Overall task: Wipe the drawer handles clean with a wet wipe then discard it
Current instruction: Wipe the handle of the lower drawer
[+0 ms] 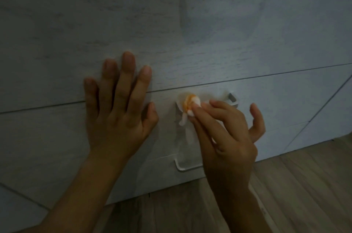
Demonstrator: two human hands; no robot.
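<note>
Across the upper frame and the far right the drawer front [171, 23] lies flat and bare, so there is free passage there. Left of centre the left hand [118, 111] lies spread flat against it, blocking approach from that side. At centre the right hand [228, 137] pinches a bunched wet wipe [190, 105] at the left end of the upper handle [232, 99], leaving a narrow gap between the hands; the handle's right end juts out uncovered. The lower handle [182, 167] is partly hidden behind the right wrist. The wooden floor [295, 185] at lower right lies open.

Left hand [118, 114] and right hand [230, 137] bare, forearms [76, 192] bare, nails seemingly short.
</note>
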